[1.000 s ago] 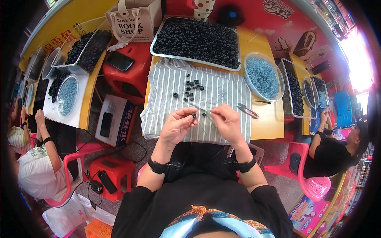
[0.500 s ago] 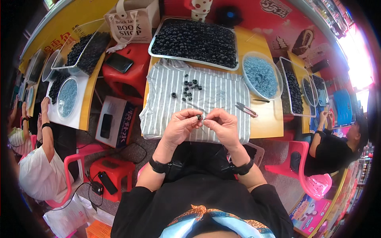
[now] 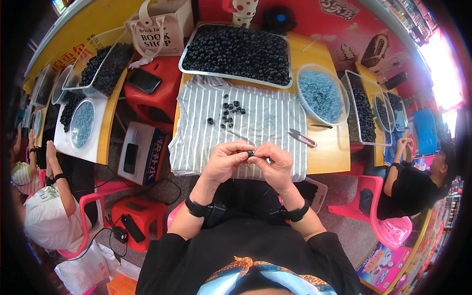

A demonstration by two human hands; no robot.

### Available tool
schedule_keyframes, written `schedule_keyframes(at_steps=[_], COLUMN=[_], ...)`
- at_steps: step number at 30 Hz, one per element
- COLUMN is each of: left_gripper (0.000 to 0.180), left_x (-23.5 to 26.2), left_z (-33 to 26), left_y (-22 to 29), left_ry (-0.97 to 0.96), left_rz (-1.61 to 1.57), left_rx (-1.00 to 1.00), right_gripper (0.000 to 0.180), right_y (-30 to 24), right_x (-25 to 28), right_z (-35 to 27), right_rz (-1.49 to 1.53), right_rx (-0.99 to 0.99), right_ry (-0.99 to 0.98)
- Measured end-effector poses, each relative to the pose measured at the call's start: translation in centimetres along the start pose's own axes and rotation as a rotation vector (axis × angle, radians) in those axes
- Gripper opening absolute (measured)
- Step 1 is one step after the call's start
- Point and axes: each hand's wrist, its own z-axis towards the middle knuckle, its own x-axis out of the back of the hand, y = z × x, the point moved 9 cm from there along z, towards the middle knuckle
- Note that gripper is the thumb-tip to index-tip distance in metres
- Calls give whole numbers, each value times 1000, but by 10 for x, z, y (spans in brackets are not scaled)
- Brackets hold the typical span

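Over the near edge of a grey-and-white striped cloth (image 3: 196, 142), my two hands meet fingertip to fingertip. A small black bead (image 3: 250, 153) is pinched between them. My left hand (image 3: 227, 160) grips it from the left with thumb and forefinger. My right hand (image 3: 274, 162) is closed on its right side; whether it also holds a thread or a tiny bead cannot be made out. Several loose black beads (image 3: 229, 112) lie on the cloth beyond my hands. Thread snips (image 3: 302, 138) rest at the cloth's right side, and faint small clear beads (image 3: 269, 119) lie nearby.
A tray of black beads (image 3: 236, 54) stands at the back, beside a round tub of pale blue beads (image 3: 322, 96). On the left are a red stool (image 3: 155, 98) with a phone (image 3: 145, 80) and a cloth bag (image 3: 160, 29). People sit at tables on both sides.
My fingers have drawn closer together around the black bead, now mostly covering it. The view has shifted slightly. The seated person on the left has brought their hands together.
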Motion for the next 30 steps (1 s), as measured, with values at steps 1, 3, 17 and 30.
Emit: schedule_keyframes(at_steps=[1,3,17,30], left_gripper=[21,22,65,64], left_x=[-1,-4,-10,-8], left_z=[0,-1,-6,-9], left_y=[0,2,0,-4], left_ry=[3,-5,-64,-108], left_rz=[-1,-2,44,30], left_rx=[2,-19,57,62], right_gripper=[13,13,30,17], right_y=[1,0,14,18], right_x=[1,-2,-22,-25], right_z=[0,2,9,6], right_rz=[1,-60,165,211], right_rx=[-3,33,-194,-174], right_ry=[0,-58,-577,-555])
